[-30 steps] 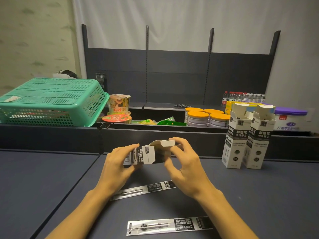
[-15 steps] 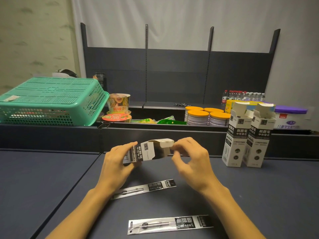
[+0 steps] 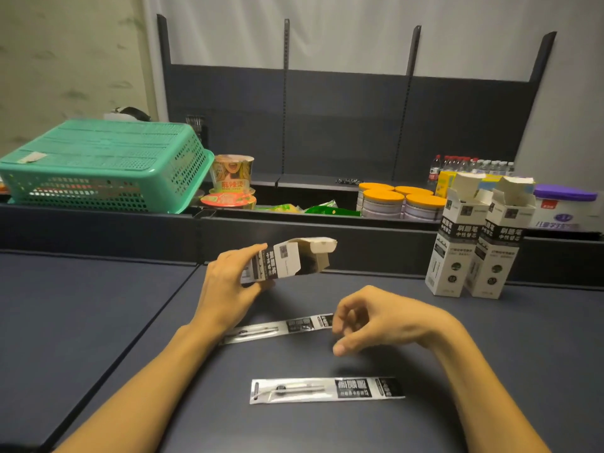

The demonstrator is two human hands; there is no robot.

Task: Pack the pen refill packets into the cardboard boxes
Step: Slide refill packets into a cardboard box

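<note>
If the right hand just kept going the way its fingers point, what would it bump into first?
Probably the farther refill packet on the table: the right hand has its curled fingers aimed left at that packet's printed end. Height above the table is hard to judge.

box (image 3: 287, 261) tilted, flap open | 2 packets (image 3: 327, 390) flat | 2 boxes (image 3: 452, 243) upright

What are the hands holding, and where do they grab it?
The left hand grips the cardboard box by its closed bottom end. The right hand holds nothing.
</note>
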